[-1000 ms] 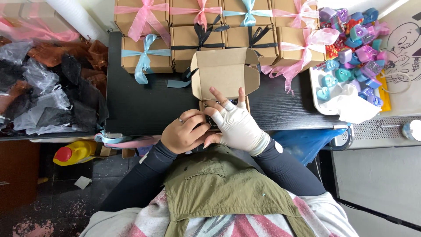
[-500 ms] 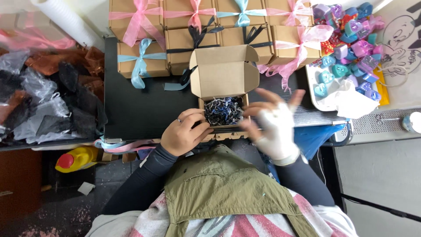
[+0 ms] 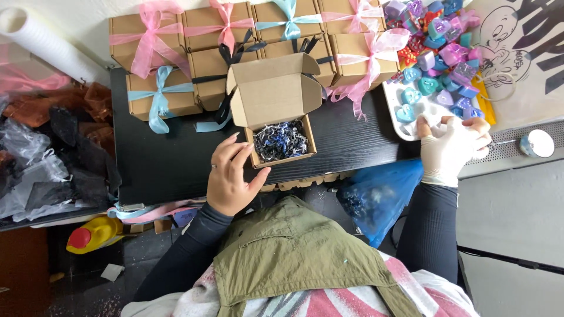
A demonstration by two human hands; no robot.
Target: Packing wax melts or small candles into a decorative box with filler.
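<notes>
An open cardboard box [image 3: 274,94] with dark shredded paper filling [image 3: 281,141] sits on the black table [image 3: 164,164], lid flap raised. My left hand [image 3: 231,175], bare with a ring, rests beside the box's left wall, fingers curved against it. My right hand [image 3: 451,145] wears a white glove and reaches over the white tray [image 3: 399,111], fingers bent above small heart-shaped pieces [image 3: 418,88]. I cannot tell whether it grips one.
Closed cardboard boxes tied with pink, blue and black ribbons [image 3: 194,58] fill the table's far side. Wrapped coloured soaps [image 3: 440,35] pile on the tray. Crumpled organza bags [image 3: 53,147] lie at left, a blue plastic bag [image 3: 379,196] hangs below the table edge, a yellow bottle [image 3: 94,233] on the floor.
My right hand left the box and swung right to the tray. The box's filling is now uncovered. My left hand stays at the box's left side.
</notes>
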